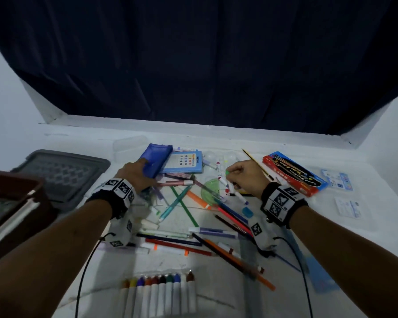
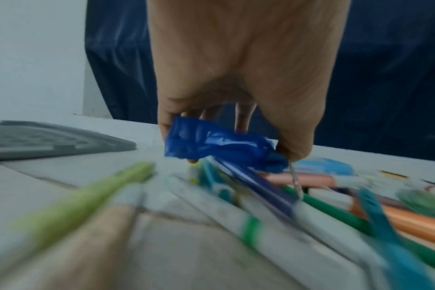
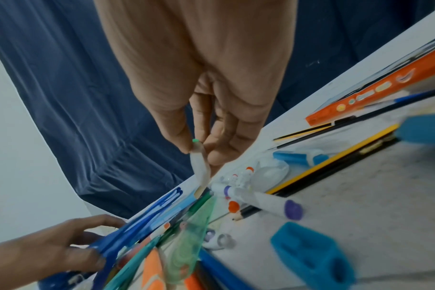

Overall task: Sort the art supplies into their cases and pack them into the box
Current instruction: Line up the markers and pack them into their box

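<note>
Left hand point(image 1: 137, 174) clamps its grip on the blue pouch point(image 1: 156, 159) at the far side of the surface point(image 1: 331, 226), seemingly to steady it, while the right hand point(image 1: 246, 175) pinches a green-tipped marker point(image 3: 199, 166) above the pile, probably bound for that pouch.

Right hand point(image 3: 201, 94) pinches a white marker point(image 3: 199, 166) (green-tipped) above scattered pens point(image 3: 261, 202).
</note>
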